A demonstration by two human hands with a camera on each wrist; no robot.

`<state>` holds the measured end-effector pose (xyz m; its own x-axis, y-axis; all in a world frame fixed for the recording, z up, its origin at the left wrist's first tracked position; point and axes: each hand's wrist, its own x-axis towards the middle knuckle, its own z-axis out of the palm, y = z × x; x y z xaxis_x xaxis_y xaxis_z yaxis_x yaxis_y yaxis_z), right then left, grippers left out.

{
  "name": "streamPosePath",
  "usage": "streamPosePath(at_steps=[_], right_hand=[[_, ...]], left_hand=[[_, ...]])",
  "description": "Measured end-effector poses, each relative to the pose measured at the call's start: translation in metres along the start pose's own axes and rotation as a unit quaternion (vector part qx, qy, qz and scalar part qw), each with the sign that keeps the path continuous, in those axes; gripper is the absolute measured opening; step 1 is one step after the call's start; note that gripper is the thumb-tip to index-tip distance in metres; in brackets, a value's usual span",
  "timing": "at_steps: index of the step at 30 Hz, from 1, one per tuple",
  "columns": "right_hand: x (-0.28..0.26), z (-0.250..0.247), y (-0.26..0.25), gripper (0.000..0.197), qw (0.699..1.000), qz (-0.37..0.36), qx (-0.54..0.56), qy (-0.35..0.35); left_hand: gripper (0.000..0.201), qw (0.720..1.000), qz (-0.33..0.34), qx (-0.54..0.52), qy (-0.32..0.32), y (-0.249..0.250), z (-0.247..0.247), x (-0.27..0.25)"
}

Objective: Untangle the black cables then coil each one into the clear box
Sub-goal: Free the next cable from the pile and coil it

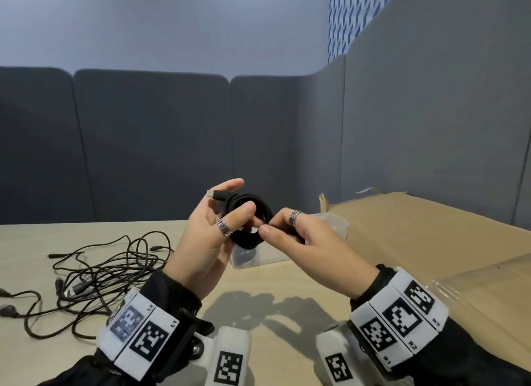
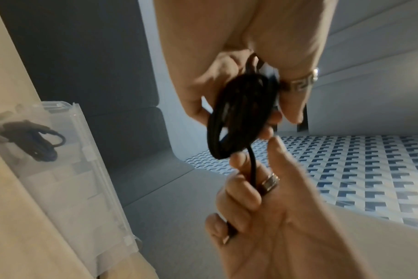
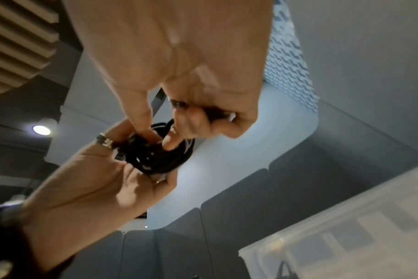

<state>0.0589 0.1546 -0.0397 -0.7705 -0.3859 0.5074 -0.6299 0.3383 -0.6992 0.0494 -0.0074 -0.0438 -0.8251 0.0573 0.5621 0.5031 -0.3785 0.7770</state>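
Coiled black cable (image 1: 253, 221) held up in the air above the table (image 1: 143, 242), centre of head view, tight round loops. Left hand (image 1: 209, 227) grips the coil, thumb curled over its front, fingers (image 1: 230, 184) behind; a USB plug (image 1: 214, 194) sticks out at the coil's 10 o'clock. Right hand (image 1: 298, 236) pinches the loose cable end at the coil's 3 o'clock, thumb and forefinger closed on it, rest of fingers curled round the tail. Clear box (image 2: 67, 160) sits on the table just behind and below the hands, one coiled cable (image 2: 34, 139) already inside. Tangle of thin black cables (image 1: 94, 276) lies at 9 o'clock of the hands. Cardboard sheet (image 1: 431, 242) at 3 o'clock
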Motion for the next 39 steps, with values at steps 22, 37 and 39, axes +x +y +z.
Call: streamPosePath(at_steps=[22,37,39], right_hand=[[-0.001,-0.021,0.002,0.029,0.975,-0.111,-0.161,0.107],[0.003,-0.014,0.002,0.019,0.988,-0.037,0.102,0.108],[0.002,-0.012,-0.001,0.019,0.981,-0.016,0.17,0.096]], left_hand=[[0.027,0.977,0.046,0.201,0.047,0.0,0.003,0.001],[0.037,0.999,-0.024,-0.003,-0.029,-0.008,0.022,-0.011],[0.038,1.0,-0.004,0.012,-0.028,-0.007,0.024,-0.012]])
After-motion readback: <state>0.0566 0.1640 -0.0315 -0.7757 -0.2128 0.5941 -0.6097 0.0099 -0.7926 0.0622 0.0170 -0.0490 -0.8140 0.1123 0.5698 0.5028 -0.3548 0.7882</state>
